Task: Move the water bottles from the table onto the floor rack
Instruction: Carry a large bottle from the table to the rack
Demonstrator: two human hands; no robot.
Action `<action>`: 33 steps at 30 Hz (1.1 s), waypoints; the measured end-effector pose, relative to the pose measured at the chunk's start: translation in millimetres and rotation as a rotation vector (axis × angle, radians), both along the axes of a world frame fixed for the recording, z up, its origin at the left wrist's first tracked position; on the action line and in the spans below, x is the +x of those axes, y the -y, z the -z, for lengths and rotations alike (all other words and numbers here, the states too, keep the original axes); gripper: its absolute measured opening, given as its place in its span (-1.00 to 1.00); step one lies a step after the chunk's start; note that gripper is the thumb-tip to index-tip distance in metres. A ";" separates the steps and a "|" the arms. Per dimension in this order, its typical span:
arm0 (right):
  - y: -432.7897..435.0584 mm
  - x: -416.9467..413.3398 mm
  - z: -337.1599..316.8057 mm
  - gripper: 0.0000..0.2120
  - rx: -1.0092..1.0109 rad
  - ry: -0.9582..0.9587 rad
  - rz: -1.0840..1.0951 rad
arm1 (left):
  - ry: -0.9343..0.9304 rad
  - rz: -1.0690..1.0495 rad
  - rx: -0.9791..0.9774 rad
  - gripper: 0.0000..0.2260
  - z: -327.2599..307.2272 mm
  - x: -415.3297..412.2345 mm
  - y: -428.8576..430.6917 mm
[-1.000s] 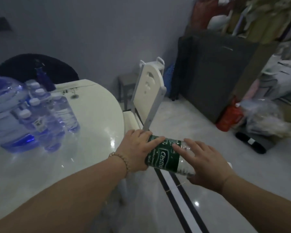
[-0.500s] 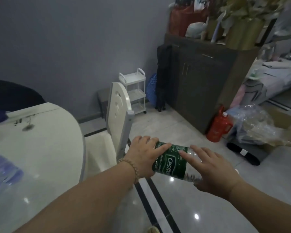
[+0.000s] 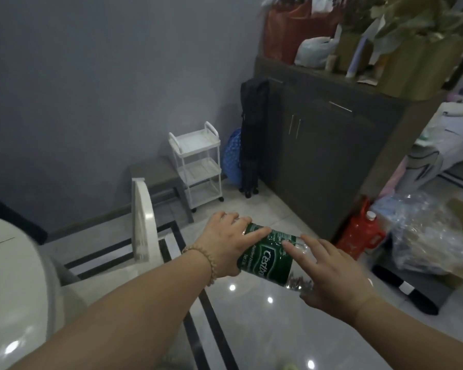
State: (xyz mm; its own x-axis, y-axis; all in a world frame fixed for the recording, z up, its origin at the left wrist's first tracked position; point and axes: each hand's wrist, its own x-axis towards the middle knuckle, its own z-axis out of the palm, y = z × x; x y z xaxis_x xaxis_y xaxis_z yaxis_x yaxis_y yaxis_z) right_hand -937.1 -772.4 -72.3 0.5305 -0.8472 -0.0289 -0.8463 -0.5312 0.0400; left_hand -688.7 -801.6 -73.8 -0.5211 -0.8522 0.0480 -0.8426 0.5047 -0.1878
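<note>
Head view, carrying phase. Nearest the camera, both forearms reach forward over the glossy tiled floor (image 3: 251, 329). The left hand (image 3: 226, 248), with a beaded bracelet (image 3: 202, 259) at the wrist, is wrapped around the upper end of a green-labelled water bottle (image 3: 269, 259); the right hand (image 3: 332, 276) is closed on the lower, clear end with the fingers laid over the label, so the bottle lies nearly horizontal in mid-air, clamped between both hands and resting on nothing. At left, the rim of the white table (image 3: 16, 276) and the back of a white chair (image 3: 142, 220) border the path. Farther off, well apart from the bottle, the white three-tier floor rack (image 3: 197, 166) stands against the grey wall, beside a dark cabinet (image 3: 332, 161); its visible shelves appear bare. Probable risks: the thin plastic may yield or slip if either hand relaxes; the chair could catch an elbow during approach; the rack's small wheels suggest it may roll when loaded.
</note>
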 end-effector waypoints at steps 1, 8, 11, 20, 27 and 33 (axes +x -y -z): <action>22.0 2.4 6.1 0.00 0.001 0.014 -0.013 | 0.006 -0.012 0.007 -0.10 5.3 2.5 19.4; 212.8 34.6 20.6 0.01 0.054 -0.035 -0.197 | -0.011 -0.205 0.031 -0.12 24.0 32.9 160.9; 289.3 60.2 15.1 0.03 0.043 -0.067 -0.336 | -0.004 -0.322 0.026 -0.11 19.2 56.0 205.4; 462.7 169.5 35.4 0.12 0.041 -0.048 -0.548 | 0.034 -0.485 0.043 -0.10 31.6 155.3 334.1; 589.6 234.5 39.1 0.11 -0.009 -0.023 -0.502 | 0.024 -0.436 0.063 -0.11 33.9 225.3 478.2; 677.7 261.1 39.6 0.09 0.067 0.014 -0.309 | 0.051 -0.333 0.109 -0.04 34.0 255.2 601.2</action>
